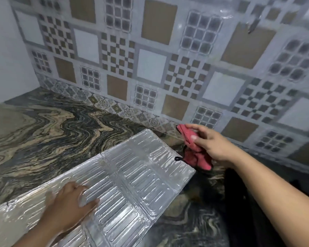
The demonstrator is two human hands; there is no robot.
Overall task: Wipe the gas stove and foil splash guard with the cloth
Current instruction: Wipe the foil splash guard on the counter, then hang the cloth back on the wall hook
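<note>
Patterned wall tiles (150, 65) rise behind a dark, swirled stone worktop (43, 136), and on that worktop our foil splash guard (132, 175) lies flat, its ribbed panels unfolded and running from the near left corner toward the wall. Our left hand (70, 205) rests on the guard's near panel with the fingers spread and fairly straight, pressing it down rather than gripping anything. Our right hand (210, 145) holds the pink cloth (194, 150), fingers and thumb curled round the bunched fabric, at the guard's far right corner close to the tiles; the cloth hangs partly over the guard's edge and partly above the worktop. We judge that we are in the middle of the guard step, steadying with one hand and wiping with the other. The foil shines all over, but the picture is too soft for us to say which panels are already clean. No gas stove shows anywhere in view; a dark shape at the right edge may belong to it, though we cannot tell. So the stove wipe seems to be left, along with whatever remains of the guard.
</note>
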